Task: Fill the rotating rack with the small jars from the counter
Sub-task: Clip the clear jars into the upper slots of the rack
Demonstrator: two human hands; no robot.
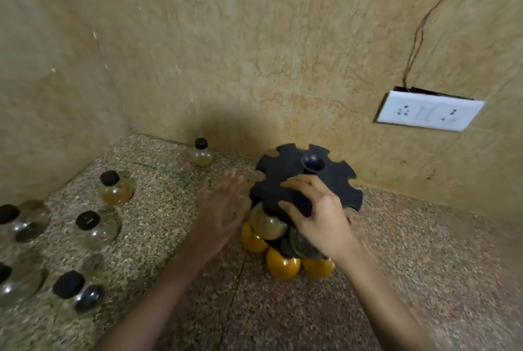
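The black rotating rack (334, 180) stands on the speckled counter (424, 251) near the back wall. Its notched top disc is seen from above, and several jars hang below it, some yellow (283, 264) and one pale (266, 223). My right hand (319, 214) grips the near edge of the top disc, over a clear jar (304, 246). My left hand (226, 209) is blurred, fingers spread, just left of the rack and holding nothing. Several small round jars with black caps stand loose on the counter at left: (201, 154), (115, 188), (94, 226), (77, 292).
Tiled walls meet in a corner at the back left. A white socket plate (428, 111) with a thin wire (418, 36) running up from it is on the right wall. More clear jars (21, 220) sit at the far left edge.
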